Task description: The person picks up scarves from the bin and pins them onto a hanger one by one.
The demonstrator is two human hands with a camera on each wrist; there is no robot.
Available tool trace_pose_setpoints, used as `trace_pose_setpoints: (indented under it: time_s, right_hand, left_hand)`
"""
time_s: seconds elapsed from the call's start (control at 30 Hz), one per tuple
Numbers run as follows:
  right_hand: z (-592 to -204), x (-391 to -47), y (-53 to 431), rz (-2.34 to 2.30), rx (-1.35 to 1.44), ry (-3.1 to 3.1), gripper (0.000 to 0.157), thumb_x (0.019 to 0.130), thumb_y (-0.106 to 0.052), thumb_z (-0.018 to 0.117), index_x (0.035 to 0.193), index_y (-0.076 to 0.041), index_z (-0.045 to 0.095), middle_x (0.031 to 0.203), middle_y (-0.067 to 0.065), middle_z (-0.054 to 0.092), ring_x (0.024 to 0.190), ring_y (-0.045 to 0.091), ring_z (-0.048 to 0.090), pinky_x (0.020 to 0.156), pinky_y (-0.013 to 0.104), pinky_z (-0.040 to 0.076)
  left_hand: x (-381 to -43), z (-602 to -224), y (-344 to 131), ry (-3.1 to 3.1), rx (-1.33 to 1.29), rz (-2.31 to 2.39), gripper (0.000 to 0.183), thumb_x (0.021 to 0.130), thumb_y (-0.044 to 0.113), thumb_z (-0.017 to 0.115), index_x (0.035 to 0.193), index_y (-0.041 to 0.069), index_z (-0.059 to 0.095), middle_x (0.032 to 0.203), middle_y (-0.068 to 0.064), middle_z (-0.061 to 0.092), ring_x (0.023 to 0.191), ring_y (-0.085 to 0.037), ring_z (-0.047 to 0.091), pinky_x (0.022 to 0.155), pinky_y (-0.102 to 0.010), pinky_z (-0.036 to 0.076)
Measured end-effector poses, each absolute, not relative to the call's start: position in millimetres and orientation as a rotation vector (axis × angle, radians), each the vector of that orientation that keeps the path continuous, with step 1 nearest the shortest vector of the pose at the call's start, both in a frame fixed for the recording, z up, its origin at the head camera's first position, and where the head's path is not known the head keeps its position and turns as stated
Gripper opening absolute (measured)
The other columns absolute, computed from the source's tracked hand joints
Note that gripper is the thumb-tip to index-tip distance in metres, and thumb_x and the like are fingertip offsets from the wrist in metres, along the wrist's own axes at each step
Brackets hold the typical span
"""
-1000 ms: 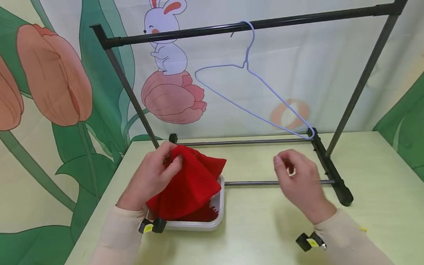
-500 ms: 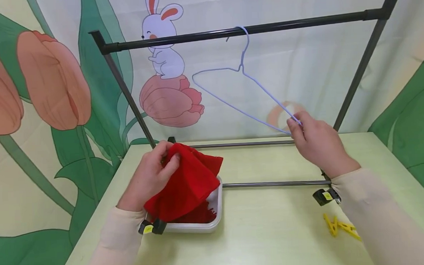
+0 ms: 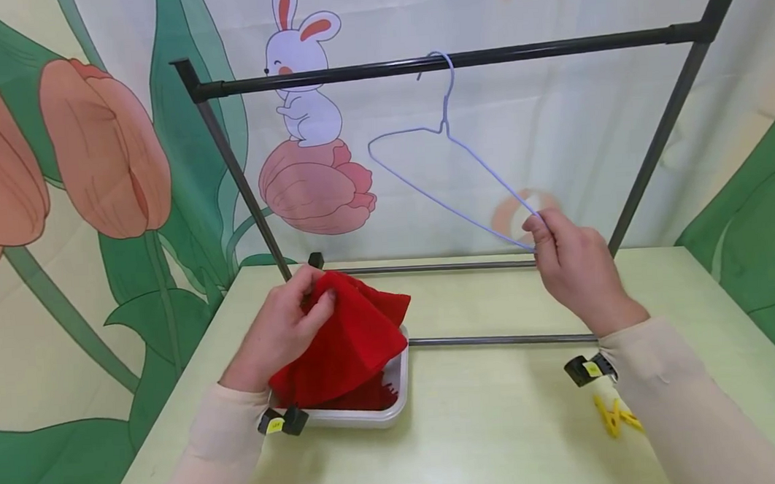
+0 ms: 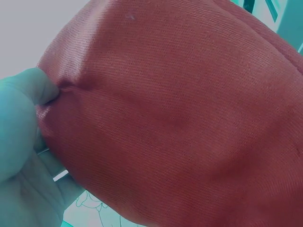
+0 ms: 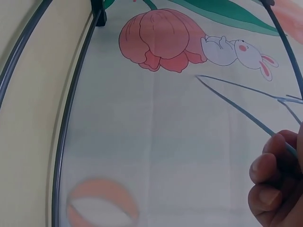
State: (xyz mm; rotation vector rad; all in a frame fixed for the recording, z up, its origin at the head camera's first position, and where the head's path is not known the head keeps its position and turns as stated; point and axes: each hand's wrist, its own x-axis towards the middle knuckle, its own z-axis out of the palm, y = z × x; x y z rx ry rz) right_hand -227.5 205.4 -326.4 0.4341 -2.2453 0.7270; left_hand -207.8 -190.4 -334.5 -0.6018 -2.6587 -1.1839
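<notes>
In the head view my left hand (image 3: 281, 326) pinches the upper edge of a red cloth (image 3: 349, 339), which drapes over a white plastic basin (image 3: 400, 387). The left wrist view shows my thumb pressing on the cloth's edge (image 4: 156, 109). My right hand (image 3: 576, 269) grips the lower right corner of a light purple wire hanger (image 3: 448, 206), whose hook hangs over the black bar (image 3: 548, 48). In the right wrist view curled fingers (image 5: 266, 196) wrap that corner of the hanger (image 5: 236, 106), hiding it.
More dark red material (image 3: 369, 395) lies in the basin. Yellow clothespins (image 3: 609, 414) lie on the table (image 3: 489, 427) beside my right forearm. The rack's lower rail (image 3: 498, 339) crosses the table behind the basin. A printed curtain (image 3: 586, 144) stands behind the rack.
My right hand has moved up and right from above the table and taken hold of the hanger's right corner. The clothespins have come into view. My left hand stays on the cloth.
</notes>
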Motion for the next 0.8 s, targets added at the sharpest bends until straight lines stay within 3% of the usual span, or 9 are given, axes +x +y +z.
trace_pose_setpoints:
  time_s: [0.27,0.43,0.6,0.8]
  right_hand:
    - [-322.2,-221.6,204.0,0.768,0.377,-2.132,0.021,0.113,-0.013,0.053,0.108,0.000,0.069,0.067,0.013,0.064,0.056,0.021,0.053,0.056,0.031,0.040]
    - [-322.2,-212.1,208.8,0.770,0.374,-2.066,0.019,0.111,-0.011,0.056,0.107,0.000,0.071,0.066,0.009,0.065,0.057,0.004,0.048,0.056,0.018,0.037]
    - [-331.8,-197.6,215.6,0.755,0.401,-2.010,0.013,0.107,-0.002,0.060,0.104,0.002,0.072,0.065,0.005,0.063,0.057,-0.005,0.043,0.055,0.018,0.038]
    - [-353.4,-180.2,217.7,0.764,0.447,-2.035,0.009,0.102,0.004,0.064,0.102,0.002,0.072,0.065,0.001,0.059,0.055,-0.004,0.041,0.050,0.018,0.037]
  left_hand:
    - [-208.1,-339.7,-189.6,-2.668,-0.592,-1.211,0.021,0.106,0.014,0.065,0.126,0.013,0.061,0.122,-0.010,0.077,0.099,-0.024,0.074,0.087,-0.045,0.067]
    - [-209.5,-340.6,-188.7,-2.650,-0.596,-1.196,0.021,0.106,0.013,0.064,0.127,0.012,0.061,0.123,-0.011,0.077,0.099,-0.025,0.074,0.087,-0.045,0.067]
    - [-210.6,-341.4,-187.3,-2.623,-0.585,-1.161,0.022,0.106,0.013,0.064,0.128,0.011,0.061,0.122,-0.012,0.077,0.097,-0.026,0.075,0.086,-0.046,0.067]
    - [-210.6,-341.0,-186.6,-2.566,-0.539,-1.147,0.025,0.105,0.012,0.066,0.129,0.009,0.061,0.121,-0.014,0.078,0.097,-0.029,0.076,0.085,-0.049,0.068]
